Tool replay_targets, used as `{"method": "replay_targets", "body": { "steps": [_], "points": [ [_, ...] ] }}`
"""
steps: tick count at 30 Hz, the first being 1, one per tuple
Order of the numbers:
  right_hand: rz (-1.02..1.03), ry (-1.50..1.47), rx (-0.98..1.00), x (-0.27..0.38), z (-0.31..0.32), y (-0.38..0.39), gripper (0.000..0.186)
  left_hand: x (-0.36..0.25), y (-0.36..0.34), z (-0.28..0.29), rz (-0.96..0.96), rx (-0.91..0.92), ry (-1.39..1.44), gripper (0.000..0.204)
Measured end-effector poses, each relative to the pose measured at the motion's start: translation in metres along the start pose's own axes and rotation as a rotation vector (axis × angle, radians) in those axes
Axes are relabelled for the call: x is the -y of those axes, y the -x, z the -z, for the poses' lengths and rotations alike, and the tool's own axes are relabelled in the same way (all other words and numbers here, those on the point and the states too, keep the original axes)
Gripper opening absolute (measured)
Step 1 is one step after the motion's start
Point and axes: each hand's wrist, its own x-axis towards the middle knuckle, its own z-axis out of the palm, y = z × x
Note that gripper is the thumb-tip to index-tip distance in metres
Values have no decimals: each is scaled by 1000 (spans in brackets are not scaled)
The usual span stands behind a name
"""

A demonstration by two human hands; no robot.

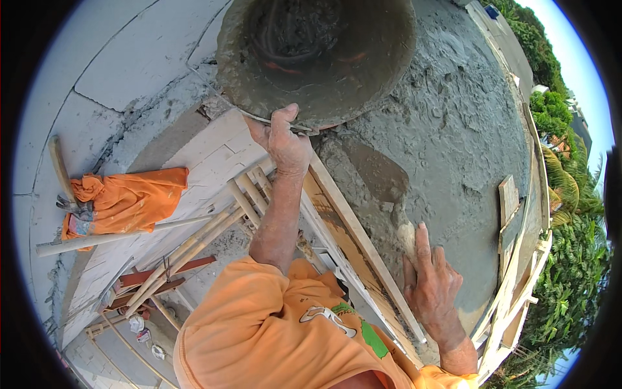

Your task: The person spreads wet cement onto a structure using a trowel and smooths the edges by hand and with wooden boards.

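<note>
My left hand [288, 144] is closed on the near rim of a round, cement-smeared bucket [238, 72], close to its wire handle. The bucket lies tipped with its mouth facing me, and wet grey residue coats the inside. In my right hand [433, 285] is a trowel [376, 170], held by its pale, worn handle with the index finger stretched along it. Its mortar-coated blade rests flat on or just over the wet concrete [473, 123], near the inner form board. Whether the blade carries mortar I cannot tell.
A block wall [116, 71] on the left bears an orange cloth [146, 198] and a hammer [61, 168]. Wooden form boards [363, 240] edge the concrete. Below are bamboo poles [194, 249] over a drop. Loose boards [509, 207] and trees [570, 272] stand at right.
</note>
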Motion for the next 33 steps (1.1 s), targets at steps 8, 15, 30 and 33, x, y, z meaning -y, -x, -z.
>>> {"method": "replay_targets", "body": {
  "steps": [8,15,30,33],
  "points": [
    [-1,-25,-7,-13,-1,8,69,-30,-17,-6,907,-172,939,56],
    [-60,-65,-54,-19,22,3,70,-1,-8,-3,792,-218,943,27],
    [182,685,-668,2,54,-170,63,-97,-53,36,835,-143,1117,59],
    [195,1003,-539,14,34,-174,51,-109,-57,36,859,-75,1161,57]
  ]
}}
